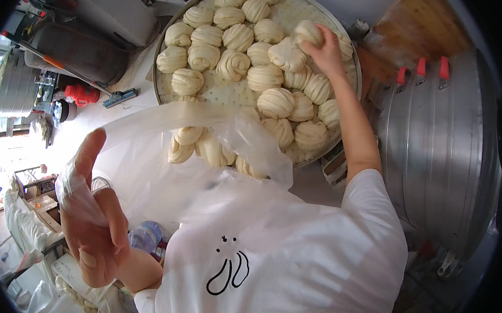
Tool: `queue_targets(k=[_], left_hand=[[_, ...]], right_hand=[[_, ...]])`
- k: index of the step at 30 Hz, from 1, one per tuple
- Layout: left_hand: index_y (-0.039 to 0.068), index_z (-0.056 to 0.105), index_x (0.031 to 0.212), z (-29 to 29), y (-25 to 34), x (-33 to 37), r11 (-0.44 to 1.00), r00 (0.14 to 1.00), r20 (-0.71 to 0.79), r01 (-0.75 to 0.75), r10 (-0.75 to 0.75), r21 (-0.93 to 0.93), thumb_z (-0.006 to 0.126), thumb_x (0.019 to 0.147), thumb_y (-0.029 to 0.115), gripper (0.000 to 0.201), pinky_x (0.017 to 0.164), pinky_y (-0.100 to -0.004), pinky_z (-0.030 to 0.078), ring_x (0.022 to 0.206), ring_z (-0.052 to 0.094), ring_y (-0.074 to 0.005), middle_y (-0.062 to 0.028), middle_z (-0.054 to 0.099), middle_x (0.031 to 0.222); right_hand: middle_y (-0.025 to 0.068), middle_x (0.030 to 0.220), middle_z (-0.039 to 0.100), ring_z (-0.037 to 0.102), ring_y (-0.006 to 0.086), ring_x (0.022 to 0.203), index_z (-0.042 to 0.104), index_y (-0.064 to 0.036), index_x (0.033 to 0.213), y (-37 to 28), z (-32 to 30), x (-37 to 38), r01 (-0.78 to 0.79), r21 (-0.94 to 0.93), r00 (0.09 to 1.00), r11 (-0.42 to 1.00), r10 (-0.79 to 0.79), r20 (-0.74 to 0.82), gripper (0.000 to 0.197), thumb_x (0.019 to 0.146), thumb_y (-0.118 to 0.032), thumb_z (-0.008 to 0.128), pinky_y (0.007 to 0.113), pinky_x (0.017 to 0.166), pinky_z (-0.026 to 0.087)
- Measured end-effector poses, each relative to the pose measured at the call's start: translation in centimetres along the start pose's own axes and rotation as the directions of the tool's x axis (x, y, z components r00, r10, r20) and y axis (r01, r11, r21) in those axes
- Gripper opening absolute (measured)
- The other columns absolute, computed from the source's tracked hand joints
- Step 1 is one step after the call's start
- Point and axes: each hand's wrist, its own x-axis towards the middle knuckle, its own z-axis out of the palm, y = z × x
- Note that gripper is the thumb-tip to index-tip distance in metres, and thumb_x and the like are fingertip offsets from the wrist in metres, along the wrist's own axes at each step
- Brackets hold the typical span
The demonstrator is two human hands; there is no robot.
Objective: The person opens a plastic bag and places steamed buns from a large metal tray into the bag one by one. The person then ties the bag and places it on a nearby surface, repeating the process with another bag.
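Pale twisted steamed rolls cover much of a large round steamer tray at the top centre. On its right side, my right hand grips one roll between thumb and fingers, just above its neighbours. My left hand is at the left, with a clear plastic bag stretched over its fingers and hooked there. The bag spreads from that hand across the tray's near left edge. Several rolls show through the plastic; whether they lie inside it or behind it I cannot tell.
Stacked metal steamer tiers with red handles stand on the right, near a wooden board. To the left are a floor squeegee, a red container and a clear plastic bottle. A dark cylinder stands behind.
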Motion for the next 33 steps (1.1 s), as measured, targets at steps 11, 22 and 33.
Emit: queue_targets(k=[11, 22, 33], left_hand=[[-0.017, 0.019, 0.141, -0.2, 0.0, 0.5, 0.999, 0.981, 0.190, -0.033, 0.029, 0.020, 0.062, 0.087, 0.033, 0.086, 0.043, -0.0128, 0.032, 0.052, 0.038, -0.0036, -0.0354, 0.010, 0.151], [-0.020, 0.028, 0.137, 0.1, 0.1, 1.3, 0.996, 0.992, 0.095, 0.082, -0.079, -0.029, 0.069, 0.083, 0.045, 0.094, 0.044, -0.0124, 0.030, 0.047, 0.037, 0.0001, -0.0392, 0.038, 0.137], [-0.021, 0.028, 0.135, -4.9, -0.8, -4.4, 0.994, 0.988, 0.153, -0.008, 0.024, -0.109, 0.078, 0.077, 0.042, 0.099, 0.037, -0.0161, 0.034, 0.042, 0.048, -0.0035, -0.0054, 0.063, 0.068]], right_hand=[[0.0123, 0.132, 0.047, 0.052, 0.0272, 0.119, 0.048, -0.0122, 0.132, -7.3, 2.7, -2.4, -0.127, 0.466, 0.990, 0.876, 0.083, 0.114, 0.064, 0.076, -0.023, 0.078, 0.042, 0.096, 0.050], [0.0169, 0.139, 0.045, 0.042, 0.0353, 0.130, 0.043, -0.0092, 0.139, -23.0, 3.3, -13.5, 0.509, 0.230, 0.345, 0.829, -0.442, 0.828, 0.086, 0.062, -0.012, 0.081, 0.041, 0.105, 0.040], [0.0096, 0.102, 0.069, 0.065, 0.0206, 0.095, 0.066, -0.0057, 0.114, -14.6, -4.1, 0.2, -0.117, 0.095, 0.459, 0.989, -0.031, 0.888, 0.042, 0.079, -0.025, 0.076, 0.033, 0.086, 0.051]])
